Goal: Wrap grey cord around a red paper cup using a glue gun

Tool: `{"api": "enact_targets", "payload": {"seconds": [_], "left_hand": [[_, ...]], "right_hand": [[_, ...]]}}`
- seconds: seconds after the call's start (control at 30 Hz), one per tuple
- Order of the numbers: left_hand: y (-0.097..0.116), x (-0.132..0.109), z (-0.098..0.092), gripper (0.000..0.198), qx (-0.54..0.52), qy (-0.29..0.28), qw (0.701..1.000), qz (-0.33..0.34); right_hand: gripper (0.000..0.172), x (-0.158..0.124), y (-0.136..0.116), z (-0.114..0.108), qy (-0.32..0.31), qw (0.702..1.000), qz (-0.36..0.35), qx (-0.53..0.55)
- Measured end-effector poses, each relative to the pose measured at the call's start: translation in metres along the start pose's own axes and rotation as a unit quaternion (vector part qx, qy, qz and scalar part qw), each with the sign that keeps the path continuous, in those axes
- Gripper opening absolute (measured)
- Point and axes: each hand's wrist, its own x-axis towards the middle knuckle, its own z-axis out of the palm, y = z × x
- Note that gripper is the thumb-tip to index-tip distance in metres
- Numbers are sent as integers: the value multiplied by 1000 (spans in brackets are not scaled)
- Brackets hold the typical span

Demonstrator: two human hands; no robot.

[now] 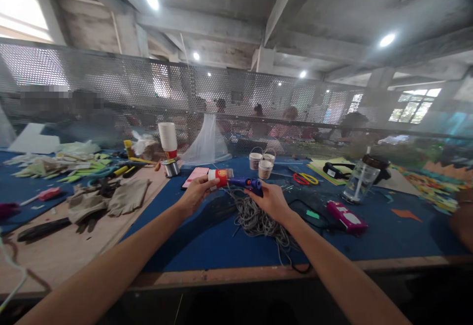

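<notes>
My left hand (196, 194) is closed around a small red and white paper cup (221, 178), tipped on its side with one end facing right. A blue glue gun (249, 182) is gripped in my right hand (272, 202), its narrow end pointing left at the cup; whether they touch I cannot tell. Below the gun lies a tangled heap of grey cord (254, 216) on the blue table mat (177, 251). Just behind the cup is a phone (192, 176) with a pinkish screen. Part of the gun's handle is hidden by my fingers.
Three little cups with handles (265, 168) stand behind the cord. Scissors (306, 178), a magenta box (346, 216) and a clear drinking cup (359, 182) are on the right. Stacked paper cups (167, 138), a wire spool (171, 168) and work gloves (128, 197) lie left. A perforated screen (236, 93) runs behind.
</notes>
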Motion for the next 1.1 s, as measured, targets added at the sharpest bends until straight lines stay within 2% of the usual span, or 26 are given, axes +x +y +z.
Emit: {"api": "enact_targets", "payload": {"seconds": [1.1], "left_hand": [[3, -1, 2, 32, -16, 9, 1000, 0]], "right_hand": [[35, -1, 3, 1, -24, 999, 1, -26]]}}
